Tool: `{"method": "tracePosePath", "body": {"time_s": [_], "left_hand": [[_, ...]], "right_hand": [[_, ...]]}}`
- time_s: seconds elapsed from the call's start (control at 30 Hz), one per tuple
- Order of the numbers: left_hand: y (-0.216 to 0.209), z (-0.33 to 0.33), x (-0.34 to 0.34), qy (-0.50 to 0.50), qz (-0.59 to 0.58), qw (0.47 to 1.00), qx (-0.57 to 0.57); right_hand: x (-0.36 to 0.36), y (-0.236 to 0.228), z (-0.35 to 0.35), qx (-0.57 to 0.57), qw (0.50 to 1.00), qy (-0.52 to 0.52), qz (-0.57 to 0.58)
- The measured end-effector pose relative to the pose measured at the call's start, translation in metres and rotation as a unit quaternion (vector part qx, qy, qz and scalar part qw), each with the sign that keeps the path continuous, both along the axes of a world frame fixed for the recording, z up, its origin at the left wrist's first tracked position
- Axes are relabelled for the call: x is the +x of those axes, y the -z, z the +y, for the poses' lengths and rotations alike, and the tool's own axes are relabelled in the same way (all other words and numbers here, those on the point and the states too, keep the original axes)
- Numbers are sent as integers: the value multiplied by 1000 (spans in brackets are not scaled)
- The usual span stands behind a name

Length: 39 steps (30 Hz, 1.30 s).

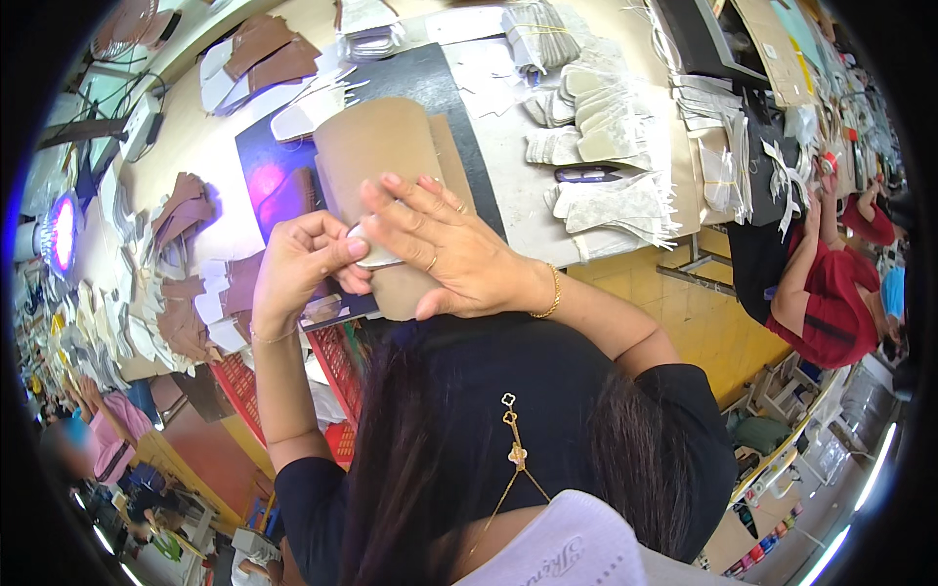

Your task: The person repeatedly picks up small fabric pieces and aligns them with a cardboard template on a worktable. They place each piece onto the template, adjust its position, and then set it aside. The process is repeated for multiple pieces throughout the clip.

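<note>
A curved tan sheet point(376, 142), like stiff card, lies in front of me over a dark cutting mat point(445, 73). My left hand point(303, 259) pinches the edge of a small white piece point(379, 258) between thumb and fingers, at the sheet's left side. My right hand point(464, 244) lies with fingers stretched over the sheet and the white piece, hiding much of both. From this view I cannot tell how firmly the palm presses. A second tan layer point(449, 161) shows beside the sheet on the right.
Bundles of pale cut pieces point(601, 112) lie to the right, around a dark oval tool point(586, 174). Brown pieces point(274, 54) sit at the far left. A bright lamp point(61, 234) stands at left, a red crate point(337, 366) below the table edge. A co-worker in red point(835, 303) works at right.
</note>
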State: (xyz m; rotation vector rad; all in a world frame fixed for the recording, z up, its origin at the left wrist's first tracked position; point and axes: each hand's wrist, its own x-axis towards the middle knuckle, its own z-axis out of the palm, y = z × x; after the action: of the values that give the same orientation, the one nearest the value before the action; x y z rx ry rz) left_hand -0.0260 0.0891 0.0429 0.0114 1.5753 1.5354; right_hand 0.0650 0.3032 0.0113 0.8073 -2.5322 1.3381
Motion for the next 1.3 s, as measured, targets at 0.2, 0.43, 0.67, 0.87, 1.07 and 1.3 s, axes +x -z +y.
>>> {"method": "tracePosePath", "body": {"time_s": [0.2,0.43,0.67,0.87,1.07,1.3], "left_hand": [[-6,3,-4,31,7,999,-11],[11,-24,-59,-48,67,992,95],[50,-42,-161,-50,132,990,-18],[66,-52,-157,-38,238,937,-252],[46,-103,-68,-93,425,855,-284],[39,-109,23,-3,436,825,-361]], "right_hand": [[21,5,20,-178,965,44,-187],[27,-20,81,-198,950,181,-161],[28,-26,189,178,921,345,28],[38,7,220,305,912,273,-13],[33,15,217,342,903,258,-20],[38,17,206,393,887,242,31]]}}
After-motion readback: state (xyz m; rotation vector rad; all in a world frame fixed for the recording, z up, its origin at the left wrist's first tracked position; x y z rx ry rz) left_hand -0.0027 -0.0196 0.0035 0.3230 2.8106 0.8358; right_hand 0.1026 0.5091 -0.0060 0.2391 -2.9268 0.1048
